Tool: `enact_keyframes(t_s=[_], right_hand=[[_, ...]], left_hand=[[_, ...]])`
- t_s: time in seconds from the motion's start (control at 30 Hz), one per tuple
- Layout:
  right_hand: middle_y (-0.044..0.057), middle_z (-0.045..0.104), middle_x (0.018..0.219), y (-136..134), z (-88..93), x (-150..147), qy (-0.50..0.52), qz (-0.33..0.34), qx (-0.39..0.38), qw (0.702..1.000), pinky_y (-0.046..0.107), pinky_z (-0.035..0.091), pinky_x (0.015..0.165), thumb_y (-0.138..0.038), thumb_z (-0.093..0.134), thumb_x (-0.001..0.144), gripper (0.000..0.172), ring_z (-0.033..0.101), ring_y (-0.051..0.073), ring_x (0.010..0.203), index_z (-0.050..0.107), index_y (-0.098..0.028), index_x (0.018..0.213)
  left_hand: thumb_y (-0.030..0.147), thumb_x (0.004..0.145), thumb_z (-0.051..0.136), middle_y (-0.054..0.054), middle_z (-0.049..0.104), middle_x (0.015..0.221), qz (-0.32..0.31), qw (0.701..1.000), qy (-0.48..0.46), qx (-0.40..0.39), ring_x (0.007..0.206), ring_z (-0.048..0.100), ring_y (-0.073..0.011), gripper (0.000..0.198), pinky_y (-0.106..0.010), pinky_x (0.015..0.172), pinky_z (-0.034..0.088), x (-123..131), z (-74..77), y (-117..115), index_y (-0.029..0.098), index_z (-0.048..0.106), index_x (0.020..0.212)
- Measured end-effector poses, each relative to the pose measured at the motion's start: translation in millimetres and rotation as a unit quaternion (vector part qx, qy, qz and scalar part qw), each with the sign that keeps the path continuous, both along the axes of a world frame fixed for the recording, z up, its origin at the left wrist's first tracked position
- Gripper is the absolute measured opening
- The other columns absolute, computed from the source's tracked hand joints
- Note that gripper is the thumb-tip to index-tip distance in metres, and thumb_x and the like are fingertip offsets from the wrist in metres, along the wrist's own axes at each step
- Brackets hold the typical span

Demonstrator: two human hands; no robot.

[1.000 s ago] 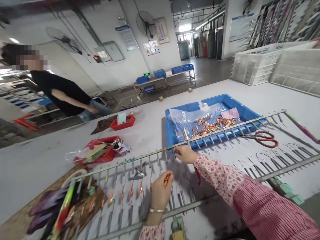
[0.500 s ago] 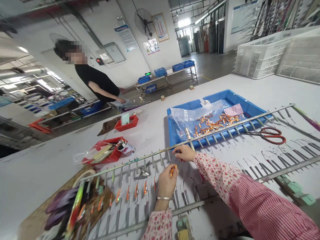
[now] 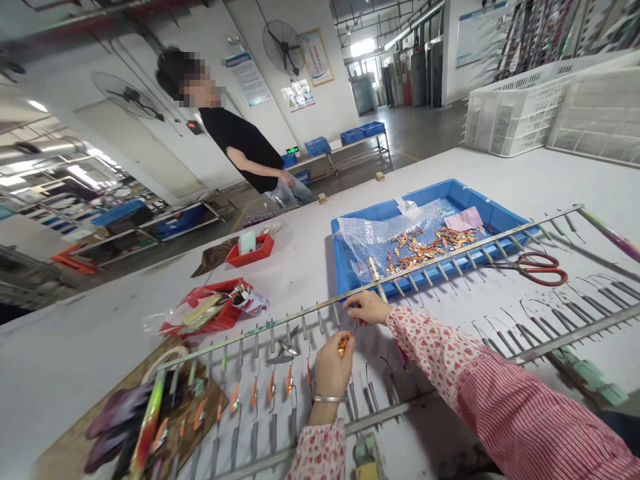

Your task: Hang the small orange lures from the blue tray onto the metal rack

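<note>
My left hand point(image 3: 333, 367) is closed on small orange fishing lures point(image 3: 344, 345), partly hidden by its fingers. Just above and to the right, my right hand point(image 3: 369, 308) pinches a thin wire hook hanging from the upper bar of a metal rack point(image 3: 310, 309); its fingertips are close under that bar. To the left of my hands, several orange lures point(image 3: 289, 380) are strung between upper and lower hooks. Right of my left hand, bare hooks point(image 3: 371, 387) stand up from the lower bar point(image 3: 385, 413).
A blue tray point(image 3: 336, 263) behind the rack holds bubble wrap and a heap of orange lures. Red-handled scissors point(image 3: 543, 268) lie at right. Red bins point(image 3: 227, 317), gloves point(image 3: 107, 427) and a cardboard sheet point(image 3: 65, 427) are at left. A person in black point(image 3: 245, 147) is across the table.
The person across the table has moved to the right and stands more upright. My hands hold nearly the same pose at the rack; the view has shifted slightly.
</note>
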State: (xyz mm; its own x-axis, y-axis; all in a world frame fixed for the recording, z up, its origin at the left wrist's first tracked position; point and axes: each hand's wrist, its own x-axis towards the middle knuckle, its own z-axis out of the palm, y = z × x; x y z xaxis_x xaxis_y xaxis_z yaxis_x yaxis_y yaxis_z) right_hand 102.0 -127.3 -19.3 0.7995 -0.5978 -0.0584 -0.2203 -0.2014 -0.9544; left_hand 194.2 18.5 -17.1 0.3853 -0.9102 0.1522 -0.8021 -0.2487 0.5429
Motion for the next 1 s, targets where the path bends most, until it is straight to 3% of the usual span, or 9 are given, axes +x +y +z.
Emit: enact_keyframes(t_s=[0.27, 0.4, 0.47, 0.57, 0.63, 0.73, 0.83, 0.93, 1.0], right_hand=[[-0.001, 0.059, 0.059, 2.3, 6.2, -0.8, 0.01, 0.005, -0.026, 1.0, 0.018, 0.046, 0.047, -0.012, 0.05, 0.078, 0.03, 0.057, 0.01, 0.048, 0.062, -0.016, 0.105], [0.004, 0.065, 0.071, 19.6, 16.1, -15.8, 0.025, -0.048, -0.198, 0.979, 0.025, 0.047, 0.069, -0.017, 0.05, 0.082, 0.027, 0.062, 0.014, 0.066, 0.062, -0.015, 0.106], [0.009, 0.067, 0.076, 38.3, 15.7, -29.6, 0.074, -0.027, -0.265, 0.961, 0.026, 0.045, 0.073, -0.02, 0.05, 0.082, 0.022, 0.062, 0.018, 0.074, 0.067, -0.013, 0.094], [0.013, 0.066, 0.069, 71.6, 7.8, -50.1, 0.197, 0.126, -0.261, 0.937, 0.025, 0.044, 0.061, -0.024, 0.054, 0.078, 0.02, 0.062, 0.02, 0.069, 0.069, -0.011, 0.074], [0.015, 0.066, 0.073, 88.9, 2.2, -58.4, 0.232, 0.163, -0.263, 0.922, 0.025, 0.043, 0.057, -0.026, 0.054, 0.078, 0.023, 0.062, 0.022, 0.069, 0.069, -0.01, 0.078], [0.018, 0.066, 0.083, 100.1, -0.5, -60.9, 0.245, 0.131, -0.268, 0.922, 0.027, 0.042, 0.056, -0.028, 0.052, 0.079, 0.027, 0.063, 0.024, 0.074, 0.068, -0.01, 0.091], [0.016, 0.066, 0.083, 102.9, -0.7, -57.4, 0.235, 0.145, -0.245, 0.929, 0.027, 0.041, 0.057, -0.025, 0.054, 0.076, 0.024, 0.063, 0.025, 0.076, 0.068, -0.012, 0.091], [0.012, 0.066, 0.076, 111.4, -7.6, -55.1, 0.176, 0.137, -0.222, 0.949, 0.025, 0.04, 0.061, -0.015, 0.052, 0.073, 0.02, 0.062, 0.021, 0.074, 0.067, -0.013, 0.086], [0.008, 0.066, 0.073, 119.8, -16.0, -55.8, 0.13, 0.085, -0.191, 0.969, 0.023, 0.039, 0.063, -0.011, 0.05, 0.073, 0.02, 0.061, 0.017, 0.072, 0.066, -0.014, 0.085]], left_hand=[[0.036, 0.082, 0.042, -0.005, 0.067, 0.087, -0.031, 0.999, -0.016, 0.017, 0.08, 0.061, -0.0192, 0.025, -0.031, 0.073, 0.043, -1.7, 5.2, 3.3, 0.019, 0.06, 0.085], [0.031, 0.081, 0.042, -0.004, 0.067, 0.082, -0.063, 0.995, -0.034, 0.063, 0.078, 0.06, -0.0189, 0.022, -0.029, 0.071, 0.04, 1.9, 8.7, 2.5, 0.019, 0.061, 0.082], [0.029, 0.08, 0.043, -0.003, 0.067, 0.079, -0.083, 0.993, -0.02, 0.083, 0.076, 0.06, -0.0181, 0.022, -0.028, 0.069, 0.039, 4.2, 11.7, 0.3, 0.02, 0.062, 0.08], [0.029, 0.078, 0.045, -0.003, 0.068, 0.079, -0.097, 0.99, 0.017, 0.102, 0.076, 0.06, -0.0174, 0.022, -0.026, 0.068, 0.039, 6.5, 16.7, -3.7, 0.019, 0.064, 0.079], [0.03, 0.076, 0.046, -0.004, 0.068, 0.078, -0.103, 0.988, 0.033, 0.11, 0.075, 0.06, -0.0174, 0.022, -0.026, 0.069, 0.039, 7.2, 19.9, -5.2, 0.018, 0.065, 0.079], [0.033, 0.076, 0.046, -0.003, 0.067, 0.075, -0.117, 0.985, 0.05, 0.113, 0.073, 0.059, -0.0172, 0.025, -0.026, 0.069, 0.04, 8.7, 23.9, -4.1, 0.017, 0.064, 0.079], [0.036, 0.077, 0.045, -0.004, 0.067, 0.076, -0.122, 0.985, 0.052, 0.108, 0.073, 0.059, -0.0173, 0.027, -0.026, 0.068, 0.04, 12.4, 25.0, -0.2, 0.017, 0.064, 0.08], [0.037, 0.077, 0.044, -0.004, 0.067, 0.078, -0.117, 0.986, 0.053, 0.105, 0.073, 0.059, -0.0174, 0.028, -0.026, 0.068, 0.041, 16.4, 23.5, 3.4, 0.016, 0.063, 0.083], [0.037, 0.077, 0.044, -0.004, 0.066, 0.077, -0.113, 0.986, 0.057, 0.105, 0.072, 0.059, -0.0172, 0.029, -0.026, 0.067, 0.041, 17.5, 22.6, 5.0, 0.016, 0.063, 0.084]])
